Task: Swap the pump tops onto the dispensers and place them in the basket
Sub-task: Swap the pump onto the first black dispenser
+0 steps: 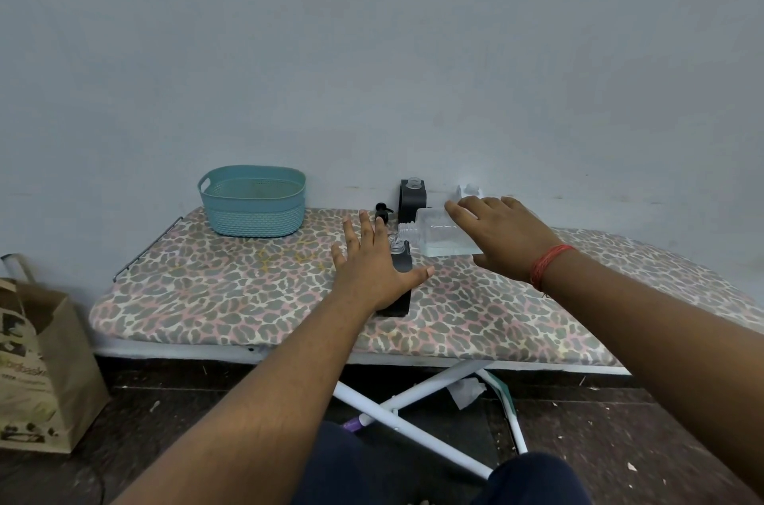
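On ironing board (248,298): teal basket (253,200) empty, dispensers uncapped; left hand (374,264) and right hand (494,233) spread, reaching; swapping not yet started.

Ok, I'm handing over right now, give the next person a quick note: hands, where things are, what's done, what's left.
Left hand: open, spread over the near black dispenser. Right hand: open, fingers straight over the clear dispenser lying on its side.
A second black dispenser stands at the wall; a loose black pump top lies beside it.
Teal basket holds no dispenser that I can see.
Left: fit the pump tops, then load the basket.
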Demonstrator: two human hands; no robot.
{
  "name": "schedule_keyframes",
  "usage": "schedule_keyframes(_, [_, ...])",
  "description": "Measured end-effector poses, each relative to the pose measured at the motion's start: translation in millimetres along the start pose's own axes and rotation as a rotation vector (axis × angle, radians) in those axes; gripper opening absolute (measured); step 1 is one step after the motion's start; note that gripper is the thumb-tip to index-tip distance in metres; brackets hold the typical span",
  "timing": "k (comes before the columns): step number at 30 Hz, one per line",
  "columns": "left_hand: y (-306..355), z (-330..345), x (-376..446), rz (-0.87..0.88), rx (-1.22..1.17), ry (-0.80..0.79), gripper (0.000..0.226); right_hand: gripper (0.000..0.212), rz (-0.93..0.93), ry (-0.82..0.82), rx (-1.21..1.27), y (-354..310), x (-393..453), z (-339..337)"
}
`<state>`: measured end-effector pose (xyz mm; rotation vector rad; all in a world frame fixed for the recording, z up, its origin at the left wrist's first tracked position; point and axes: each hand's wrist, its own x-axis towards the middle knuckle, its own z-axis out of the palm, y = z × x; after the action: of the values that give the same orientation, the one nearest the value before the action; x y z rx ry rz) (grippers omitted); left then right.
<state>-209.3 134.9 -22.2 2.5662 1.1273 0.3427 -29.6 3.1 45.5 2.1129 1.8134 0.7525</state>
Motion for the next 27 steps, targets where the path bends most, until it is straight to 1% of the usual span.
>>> schedule_keyframes(27, [-0.8, 0.7, -0.3, 0.012, 0.001, 0.009, 0.129, 0.088, 0.001, -0.026, -0.029, 1.2, 1.1, -4.4])
